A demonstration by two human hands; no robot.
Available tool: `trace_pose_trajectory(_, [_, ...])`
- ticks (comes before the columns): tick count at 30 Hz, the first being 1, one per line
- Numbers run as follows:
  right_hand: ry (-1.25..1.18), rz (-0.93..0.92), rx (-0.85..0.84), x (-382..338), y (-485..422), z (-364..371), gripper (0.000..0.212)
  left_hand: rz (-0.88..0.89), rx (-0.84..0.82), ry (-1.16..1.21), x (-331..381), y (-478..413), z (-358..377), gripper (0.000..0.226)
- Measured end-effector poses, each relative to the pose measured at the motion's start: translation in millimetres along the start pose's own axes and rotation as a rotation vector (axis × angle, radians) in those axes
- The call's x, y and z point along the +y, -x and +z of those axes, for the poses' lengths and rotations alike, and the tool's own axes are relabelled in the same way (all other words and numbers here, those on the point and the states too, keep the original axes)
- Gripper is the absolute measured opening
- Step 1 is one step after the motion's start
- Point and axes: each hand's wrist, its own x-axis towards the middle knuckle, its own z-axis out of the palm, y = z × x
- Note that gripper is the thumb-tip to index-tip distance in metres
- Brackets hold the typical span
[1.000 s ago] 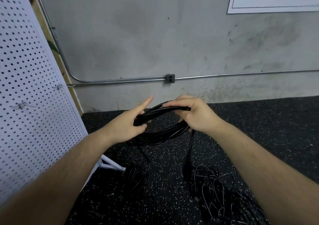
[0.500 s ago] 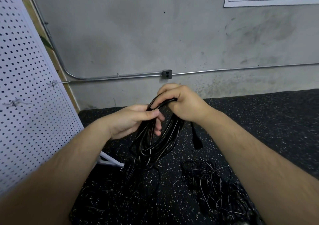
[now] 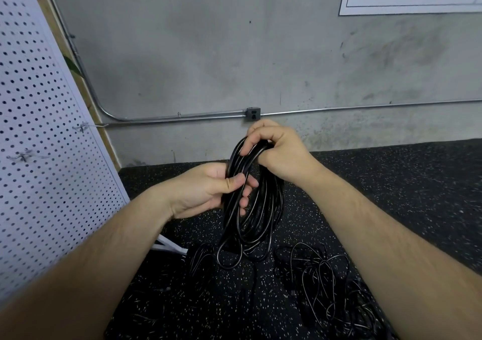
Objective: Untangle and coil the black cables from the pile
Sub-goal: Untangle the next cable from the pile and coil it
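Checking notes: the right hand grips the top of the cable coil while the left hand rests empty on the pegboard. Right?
No. The left hand holds the side of the cable coil, thumb across its strands, not the pegboard. The right hand does grip the top. Head view shows it.

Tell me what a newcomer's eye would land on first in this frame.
At the centre, a coil of black cable hangs upright between two bare hands: the right hand grips its top and the left hand pinches its side strands. Below and to the right, a tangled pile of thin black cables lies on the speckled black floor. A white pegboard leans along the left edge.
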Motion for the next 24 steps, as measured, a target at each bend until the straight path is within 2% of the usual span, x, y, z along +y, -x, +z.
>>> trace_pose_trajectory(5, [-0.134,0.013,0.078,-3,-1,4,0.036,0.109,0.132,0.022,1,-3,1,0.015])
trace_pose_trajectory(8, [-0.355,0.17,0.166,6,5,-4,0.04,0.177,0.257,-0.001,7,-1,-4,0.007])
trace_pose_trajectory(10, [-0.277,0.291,0.241,23,18,-9,0.034,0.221,0.316,0.013,14,3,-9,0.009])
trace_pose_trajectory(11, [-0.184,0.37,0.206,34,25,-9,0.033,0.251,0.323,0.023,17,6,-12,0.008])
trace_pose_trajectory(13, [0.003,0.548,-0.017,60,39,-1,0.034,0.295,0.336,0.036,23,11,-18,0.01])
trace_pose_trajectory(16, [0.177,0.724,-0.429,92,56,28,0.058,0.331,0.359,0.027,28,18,-25,0.008])
trace_pose_trajectory(18, [0.216,0.753,-0.587,105,64,53,0.07,0.351,0.367,0.013,29,22,-26,0.01])
trace_pose_trajectory(21, [0.241,0.776,-0.68,121,75,91,0.063,0.362,0.379,-0.008,30,29,-28,0.011])
trace_pose_trajectory(24, [0.276,0.789,-0.6,134,78,118,0.052,0.364,0.386,-0.019,27,34,-32,0.012])
